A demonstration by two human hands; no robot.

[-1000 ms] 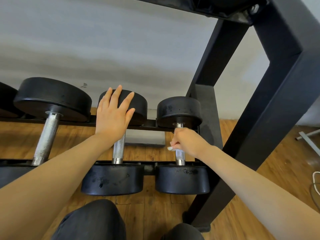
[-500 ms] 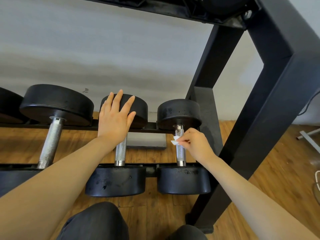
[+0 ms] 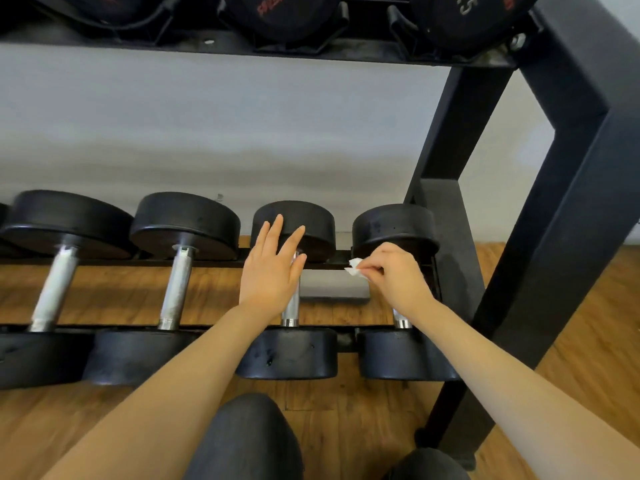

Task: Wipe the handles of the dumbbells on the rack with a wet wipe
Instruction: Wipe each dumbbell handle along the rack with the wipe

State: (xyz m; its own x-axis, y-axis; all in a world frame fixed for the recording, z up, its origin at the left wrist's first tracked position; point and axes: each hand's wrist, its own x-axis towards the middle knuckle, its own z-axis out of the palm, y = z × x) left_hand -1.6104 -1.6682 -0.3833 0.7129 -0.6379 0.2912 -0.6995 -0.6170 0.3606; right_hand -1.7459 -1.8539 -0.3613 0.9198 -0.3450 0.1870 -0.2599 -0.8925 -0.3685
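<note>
Several black dumbbells with metal handles lie on the low tier of a black rack (image 3: 568, 188). My right hand (image 3: 394, 275) pinches a small white wet wipe (image 3: 355, 266) to the left of the rightmost dumbbell (image 3: 394, 230), and it covers most of that dumbbell's handle (image 3: 401, 322). My left hand (image 3: 272, 271) has straight, spread fingers over the handle (image 3: 291, 306) of the second dumbbell from the right (image 3: 294, 223), its fingertips at the far head.
Two more dumbbells (image 3: 183, 220) (image 3: 65, 220) lie to the left. The upper tier (image 3: 277, 46) with dark weights hangs overhead. A thick rack post stands at the right. A grey flat block (image 3: 332, 289) lies on the wooden floor (image 3: 588, 323) behind the rack. My knees (image 3: 242, 438) are below.
My right hand has come off the rightmost handle and lifted up and left with the wipe. The view has tilted up and the upper tier now shows. My left hand stays put.
</note>
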